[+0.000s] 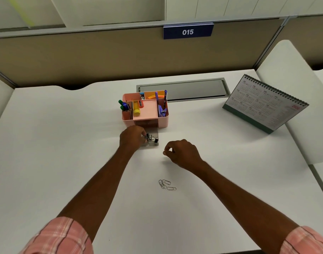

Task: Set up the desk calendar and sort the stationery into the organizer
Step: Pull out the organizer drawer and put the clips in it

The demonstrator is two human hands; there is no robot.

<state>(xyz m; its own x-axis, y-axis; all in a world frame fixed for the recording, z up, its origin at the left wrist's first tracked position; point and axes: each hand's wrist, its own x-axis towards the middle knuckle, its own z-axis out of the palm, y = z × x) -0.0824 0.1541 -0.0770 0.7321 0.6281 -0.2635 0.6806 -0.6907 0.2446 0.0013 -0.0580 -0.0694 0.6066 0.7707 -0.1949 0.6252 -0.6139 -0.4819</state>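
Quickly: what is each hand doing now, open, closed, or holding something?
Left hand: closed on a binder clip over the open drawer.
Right hand: fingers pinched; whether it holds anything cannot be told.

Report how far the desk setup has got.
Done: desk calendar stands upright; pens and glue sit in the pink organizer. In hand: left hand puts binder clips into the open drawer; right hand is pinched shut, contents unclear. Left: paper clips on the desk.

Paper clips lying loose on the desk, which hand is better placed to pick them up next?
Probably the right hand. It hovers free, nearer the paper clips, fingers curled. The left hand is busy at the open drawer with binder clips.
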